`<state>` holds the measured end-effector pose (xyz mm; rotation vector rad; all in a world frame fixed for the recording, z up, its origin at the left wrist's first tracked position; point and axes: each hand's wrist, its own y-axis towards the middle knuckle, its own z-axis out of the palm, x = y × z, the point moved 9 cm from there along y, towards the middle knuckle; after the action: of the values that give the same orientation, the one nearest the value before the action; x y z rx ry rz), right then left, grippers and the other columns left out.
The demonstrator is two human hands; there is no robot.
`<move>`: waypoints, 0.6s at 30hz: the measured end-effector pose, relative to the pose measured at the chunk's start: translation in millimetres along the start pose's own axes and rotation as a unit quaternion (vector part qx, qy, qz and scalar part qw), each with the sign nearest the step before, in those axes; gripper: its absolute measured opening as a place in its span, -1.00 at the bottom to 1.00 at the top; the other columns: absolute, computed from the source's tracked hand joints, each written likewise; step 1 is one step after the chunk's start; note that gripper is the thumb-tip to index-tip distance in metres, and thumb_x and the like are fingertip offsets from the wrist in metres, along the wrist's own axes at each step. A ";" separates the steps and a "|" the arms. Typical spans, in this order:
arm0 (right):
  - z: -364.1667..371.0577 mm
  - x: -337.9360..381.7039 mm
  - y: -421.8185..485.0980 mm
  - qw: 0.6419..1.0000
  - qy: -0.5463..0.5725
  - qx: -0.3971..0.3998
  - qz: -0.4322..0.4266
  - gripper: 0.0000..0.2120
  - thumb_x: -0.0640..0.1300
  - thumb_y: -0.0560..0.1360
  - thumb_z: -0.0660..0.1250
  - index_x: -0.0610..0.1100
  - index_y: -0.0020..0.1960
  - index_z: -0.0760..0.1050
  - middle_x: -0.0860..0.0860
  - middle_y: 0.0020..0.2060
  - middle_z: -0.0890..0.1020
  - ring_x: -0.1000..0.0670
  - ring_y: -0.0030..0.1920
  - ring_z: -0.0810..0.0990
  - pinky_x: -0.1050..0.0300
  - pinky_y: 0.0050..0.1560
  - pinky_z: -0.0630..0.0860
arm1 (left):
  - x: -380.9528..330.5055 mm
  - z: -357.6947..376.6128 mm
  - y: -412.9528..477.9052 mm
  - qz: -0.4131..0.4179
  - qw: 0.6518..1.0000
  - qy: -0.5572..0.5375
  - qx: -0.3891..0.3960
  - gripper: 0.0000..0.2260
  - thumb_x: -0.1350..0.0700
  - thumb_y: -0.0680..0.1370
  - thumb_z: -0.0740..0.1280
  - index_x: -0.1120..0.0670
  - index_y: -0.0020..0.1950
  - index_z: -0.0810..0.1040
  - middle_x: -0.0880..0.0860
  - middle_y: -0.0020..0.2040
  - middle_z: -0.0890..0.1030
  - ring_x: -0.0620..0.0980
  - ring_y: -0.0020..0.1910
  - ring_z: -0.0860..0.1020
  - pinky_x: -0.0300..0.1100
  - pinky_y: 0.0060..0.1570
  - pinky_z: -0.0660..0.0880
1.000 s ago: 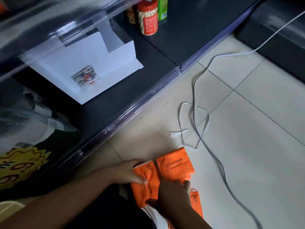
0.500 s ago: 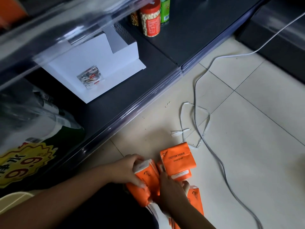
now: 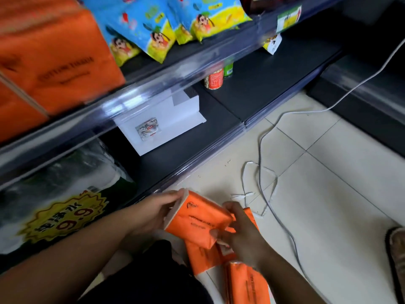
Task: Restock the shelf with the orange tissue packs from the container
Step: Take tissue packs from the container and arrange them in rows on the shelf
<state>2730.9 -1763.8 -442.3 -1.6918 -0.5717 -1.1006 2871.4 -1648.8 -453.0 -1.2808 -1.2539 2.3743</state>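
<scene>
Head view looks down on two hands over a pale tiled floor (image 3: 328, 194), close against the dark bottom shelf (image 3: 175, 156). We see one orange pack (image 3: 197, 220) lifted between the hands, tilted, with its printed face up. At its white upper-left end the left hand (image 3: 151, 213) grips it, thumb along the top edge and fingers curled round the end. At the lower-right edge the right hand (image 3: 243, 235) pinches the wrapper with bent fingers. More orange packs lie on the floor beneath: a second pack (image 3: 203, 257) partly covered by the held one, and a third pack (image 3: 247, 284) nearer us, beside the right forearm.

On the bottom shelf we find a white box (image 3: 166, 115) with a foil sachet (image 3: 147, 129) lying on top. Further back a red jar (image 3: 214, 80) and a green bottle (image 3: 229, 70) stand side by side. Left of the box sits a clear-wrapped bundle (image 3: 65, 172) with a yellow 9.9 tag (image 3: 63, 218). Above, the upper shelf (image 3: 153, 93) carries big orange tissue bundles (image 3: 54, 62) at the left, blurred, and blue-and-yellow snack bags (image 3: 153, 29) beside them.

Right of the hands a white cable (image 3: 260, 150) runs across the floor, and a loose white strap (image 3: 244, 178) lies looped across it
</scene>
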 end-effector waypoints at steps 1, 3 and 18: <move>-4.5 12.5 -2.5 0.999 0.042 -0.005 -0.014 -0.56 -0.29 0.38 0.49 -0.01 0.14 0.38 -0.06 -0.13 0.53 -0.01 -0.10 0.51 0.02 -0.10 0.57 | -12.0 0.5 -6.2 0.017 1.000 0.002 -0.011 -0.43 -0.16 0.45 0.38 0.21 0.30 0.52 0.32 0.27 0.53 0.27 0.22 0.49 0.22 0.33 0.33; -13.0 42.5 -7.6 0.994 0.090 -0.018 -0.057 -0.55 -0.24 0.35 0.45 -0.04 0.18 0.41 -0.05 -0.10 0.58 -0.01 -0.06 0.56 0.00 -0.11 0.58 | -36.1 2.6 -19.3 0.056 0.998 -0.005 -0.024 -0.43 -0.20 0.40 0.43 0.16 0.25 0.58 0.27 0.26 0.54 0.23 0.18 0.45 0.25 0.35 0.26; 22.8 246.1 -67.1 0.960 0.111 0.033 -0.255 -0.34 0.10 0.22 0.62 0.12 0.27 0.49 -0.02 0.13 0.64 -0.07 0.17 0.59 -0.12 0.13 0.58 | -155.0 6.2 -200.7 0.265 0.962 -0.010 -0.069 -0.39 -0.17 0.40 0.33 0.15 0.34 0.48 0.21 0.23 0.60 0.22 0.25 0.55 0.25 0.19 0.48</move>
<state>2804.3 -1747.1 -197.6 -1.3691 -0.9183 -1.5946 2916.7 -1601.8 -207.9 -1.8352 -1.2192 2.6833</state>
